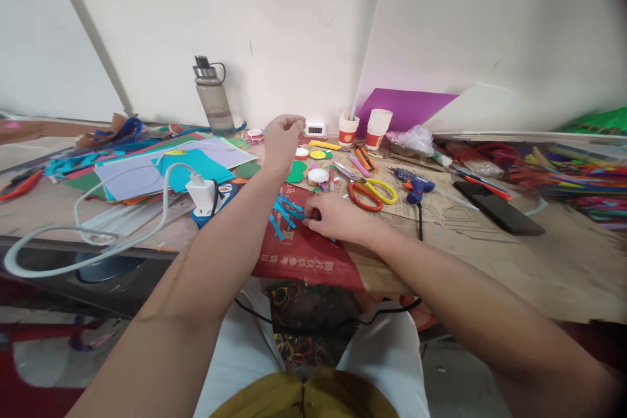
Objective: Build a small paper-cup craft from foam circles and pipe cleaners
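Pale wall (294, 26) rises behind the worktop (53, 215), beyond both hands. A large white board (494, 32) leans there on the far right. Under the right hand (327, 215) lies a red printed sheet (294, 268), and brown cardboard (465, 268) covers the surface to that hand's right.

The right hand is low, thumb and forefinger curled round and pinching the near ends of blue strips (283, 214), which fan out to its left over the red sheet. The left hand (300, 125) is raised above the surface, farther off, its thumb and fingertips pressed together; whether anything thin is between them I cannot tell.

Just right of the left fingertips stands a small clock (315, 129), with two paper cups (349, 134) farther right and a purple sheet (406, 108) behind them. To the left hand's left, a bottle (214, 101) stands near the wall. Nearer, left of the left forearm, are a white plug (200, 196) with its looping cable and a spread of coloured paper (130, 176).

Beyond the right hand lie green discs (295, 172) and a white disc (318, 176). Scissors (365, 181) rest just beyond and right of it, then a glue gun (415, 189) and a phone (497, 208) farther right, before blurred, many-coloured stems (588, 186). Below both hands, colourful scraps litter the floor (298, 349).
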`<act>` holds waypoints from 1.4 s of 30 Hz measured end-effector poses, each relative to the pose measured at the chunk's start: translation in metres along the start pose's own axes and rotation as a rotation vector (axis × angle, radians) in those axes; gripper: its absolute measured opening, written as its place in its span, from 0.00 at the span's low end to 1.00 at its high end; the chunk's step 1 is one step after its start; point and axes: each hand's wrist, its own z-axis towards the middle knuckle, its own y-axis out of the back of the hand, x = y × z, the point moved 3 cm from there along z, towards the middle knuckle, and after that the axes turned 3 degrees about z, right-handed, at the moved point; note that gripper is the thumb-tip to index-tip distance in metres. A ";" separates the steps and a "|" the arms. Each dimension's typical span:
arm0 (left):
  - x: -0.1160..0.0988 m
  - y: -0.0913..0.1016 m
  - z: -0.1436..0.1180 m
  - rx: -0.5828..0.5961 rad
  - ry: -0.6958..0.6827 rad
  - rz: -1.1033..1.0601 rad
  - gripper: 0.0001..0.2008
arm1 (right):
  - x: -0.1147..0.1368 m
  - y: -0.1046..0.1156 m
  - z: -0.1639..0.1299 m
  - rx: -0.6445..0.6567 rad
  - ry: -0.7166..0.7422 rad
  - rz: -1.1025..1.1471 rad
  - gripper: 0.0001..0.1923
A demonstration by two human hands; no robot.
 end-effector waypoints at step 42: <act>-0.041 0.027 -0.003 -0.276 -0.101 -0.203 0.05 | 0.014 0.004 0.051 -0.086 -0.312 -0.011 0.11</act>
